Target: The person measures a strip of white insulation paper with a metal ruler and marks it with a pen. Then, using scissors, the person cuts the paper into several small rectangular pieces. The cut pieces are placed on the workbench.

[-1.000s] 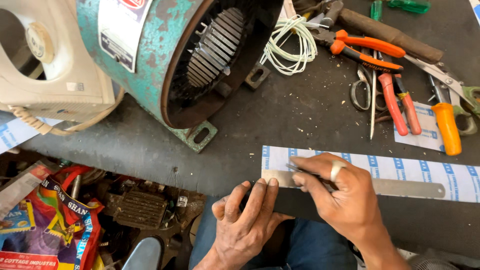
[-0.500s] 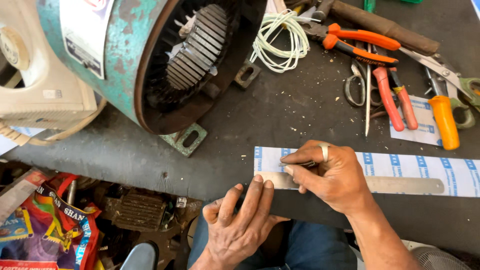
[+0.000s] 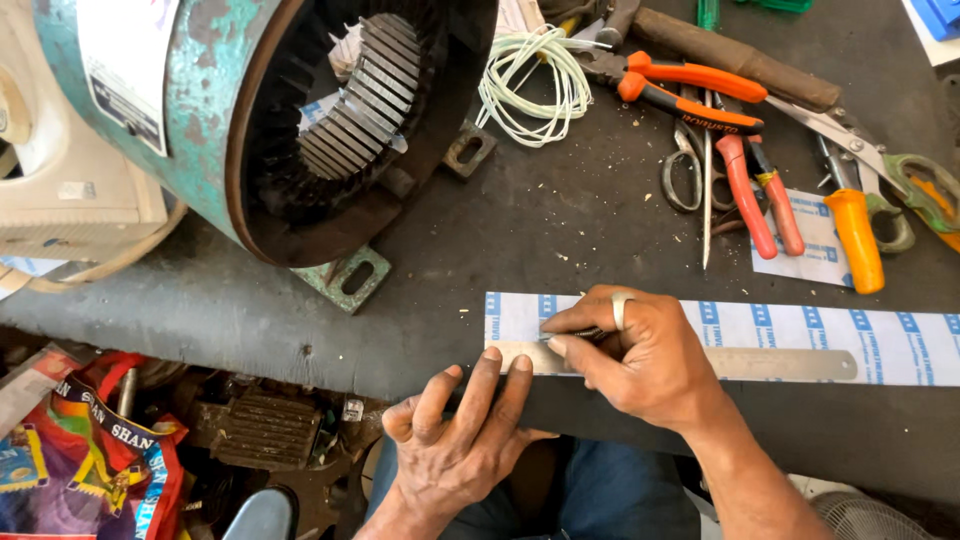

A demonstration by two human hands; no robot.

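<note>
A long strip of white paper with blue printed squares (image 3: 800, 335) lies along the near edge of the dark workbench (image 3: 560, 230). A steel ruler (image 3: 770, 363) rests on the strip's near side. My left hand (image 3: 460, 430) presses flat on the ruler's left end at the bench edge. My right hand (image 3: 635, 355), with a ring on one finger, pinches a thin marking tool, tip against the ruler's top edge near the strip's left end. What kind of tool it is stays hidden by the fingers.
A large teal motor stator (image 3: 270, 110) with bare slots sits at the back left. A coil of pale cord (image 3: 530, 85), orange-handled pliers (image 3: 690, 90), scissors (image 3: 690, 170), red-handled tools (image 3: 755, 190) and an orange-handled screwdriver (image 3: 860, 240) crowd the back right. Clutter lies below the bench on the left.
The view has shifted, so bench and strip sit slightly differently in frame. My right hand has slid left along the ruler toward the strip's end. My left hand stays pressed on the ruler.
</note>
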